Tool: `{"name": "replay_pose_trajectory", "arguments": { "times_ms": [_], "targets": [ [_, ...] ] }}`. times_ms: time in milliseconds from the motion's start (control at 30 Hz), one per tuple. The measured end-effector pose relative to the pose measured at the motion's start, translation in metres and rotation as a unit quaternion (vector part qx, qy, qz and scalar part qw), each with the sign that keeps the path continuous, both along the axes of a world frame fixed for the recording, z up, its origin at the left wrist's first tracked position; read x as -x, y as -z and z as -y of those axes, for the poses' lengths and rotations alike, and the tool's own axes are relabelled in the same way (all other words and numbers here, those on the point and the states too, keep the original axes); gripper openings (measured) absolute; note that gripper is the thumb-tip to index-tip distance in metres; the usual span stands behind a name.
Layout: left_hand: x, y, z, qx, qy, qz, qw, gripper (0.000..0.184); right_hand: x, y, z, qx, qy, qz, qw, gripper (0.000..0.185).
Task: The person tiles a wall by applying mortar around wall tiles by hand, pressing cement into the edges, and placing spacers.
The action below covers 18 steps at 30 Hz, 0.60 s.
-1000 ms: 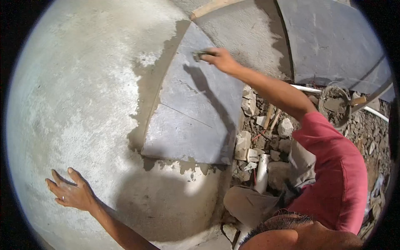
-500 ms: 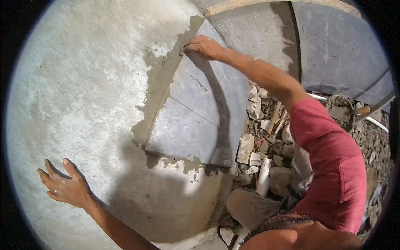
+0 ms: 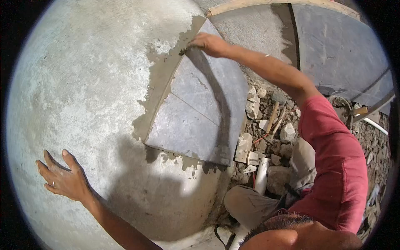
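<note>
My left hand [image 3: 66, 179], with a ring on one finger, lies spread on the pale concrete surface [image 3: 83, 83]. Fingers bent together, my right hand [image 3: 205, 43] is at the upper left edge of a grey slab [image 3: 187, 125]. It grips a small dark lump whose kind I cannot make out. A band of damp mortar [image 3: 156, 85] runs along the slab's left edge. A thin crack line crosses the slab, and the shadow of my right arm falls over it.
Right of the slab lie stones [image 3: 287, 130], wood sticks and a white pipe [image 3: 261, 175]. A bucket [image 3: 341, 109] stands farther right, below another grey slab [image 3: 337, 50]. A curved wooden strip [image 3: 250, 5] runs along the top. My knee [image 3: 250, 204] is near the bottom.
Since the earliest frame my right hand has moved from the slab's face to its upper left edge. My left hand has shifted slightly up and left, still spread.
</note>
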<state>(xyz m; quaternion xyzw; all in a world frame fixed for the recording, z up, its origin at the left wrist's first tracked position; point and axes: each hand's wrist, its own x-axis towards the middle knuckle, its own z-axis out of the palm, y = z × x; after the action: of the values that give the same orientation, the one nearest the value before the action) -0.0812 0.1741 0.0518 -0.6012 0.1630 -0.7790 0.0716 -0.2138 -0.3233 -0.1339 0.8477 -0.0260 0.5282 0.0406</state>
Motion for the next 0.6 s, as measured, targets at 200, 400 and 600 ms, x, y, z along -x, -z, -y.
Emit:
{"name": "replay_pose_trajectory", "arguments": {
  "times_ms": [200,400,600],
  "targets": [
    [-0.002,0.001,0.001,-0.002,0.015,-0.003,1.000,0.053,-0.026,-0.013,0.000,0.049,-0.029,-0.071,0.996,0.021],
    [-0.004,0.003,0.002,0.005,-0.008,-0.005,1.000,0.053,-0.029,-0.081,-0.008,0.025,-0.076,-0.336,0.938,0.014],
    [-0.011,0.002,-0.001,-0.020,0.023,0.030,0.999,0.053,0.041,-0.032,0.016,-0.063,-0.051,-0.180,0.980,0.023]
  ]
}}
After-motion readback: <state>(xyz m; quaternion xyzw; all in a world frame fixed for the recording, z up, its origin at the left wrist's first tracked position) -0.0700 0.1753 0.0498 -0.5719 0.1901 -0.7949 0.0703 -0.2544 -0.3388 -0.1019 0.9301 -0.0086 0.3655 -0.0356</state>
